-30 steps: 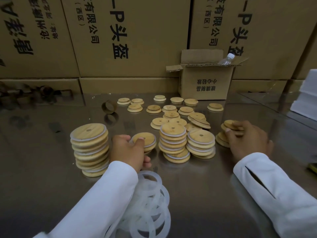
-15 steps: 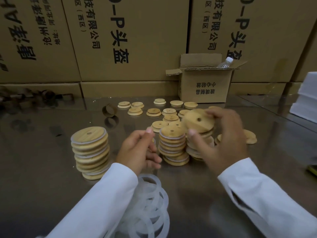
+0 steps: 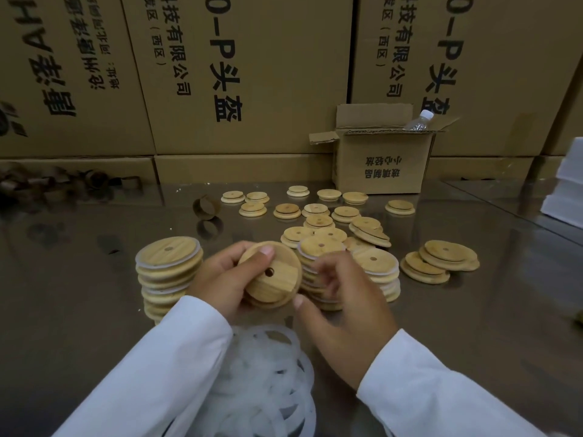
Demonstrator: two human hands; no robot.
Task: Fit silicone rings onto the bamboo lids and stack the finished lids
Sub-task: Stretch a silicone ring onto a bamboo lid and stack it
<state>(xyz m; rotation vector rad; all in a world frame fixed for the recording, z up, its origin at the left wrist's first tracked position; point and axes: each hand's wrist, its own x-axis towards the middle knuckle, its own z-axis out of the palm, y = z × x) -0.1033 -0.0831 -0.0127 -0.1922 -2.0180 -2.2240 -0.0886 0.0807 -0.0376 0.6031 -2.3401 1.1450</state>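
A bare bamboo lid (image 3: 274,279) with a centre hole is held up over the steel table (image 3: 473,326), underside toward me. My left hand (image 3: 220,279) grips its left rim, thumb on top. My right hand (image 3: 344,313) pinches the right rim, thumb at the lower edge and blurred fingers above. A heap of white silicone rings (image 3: 271,383) lies under my wrists. Stacks of ringed lids stand at the left (image 3: 168,269), behind the held lid (image 3: 320,247) and to the right (image 3: 378,263). Bare lids (image 3: 438,261) lie further right.
Several loose lids (image 3: 315,212) are scattered toward the back. A small open carton (image 3: 381,165) holding a water bottle (image 3: 419,121) stands against a wall of big cartons. A cardboard tape core (image 3: 206,208) lies at mid-left. White blocks (image 3: 564,190) sit at the right edge.
My right hand took a bare lid from the right-hand pile and carried it left to the centre. My left hand left the short stack and took hold of that lid.
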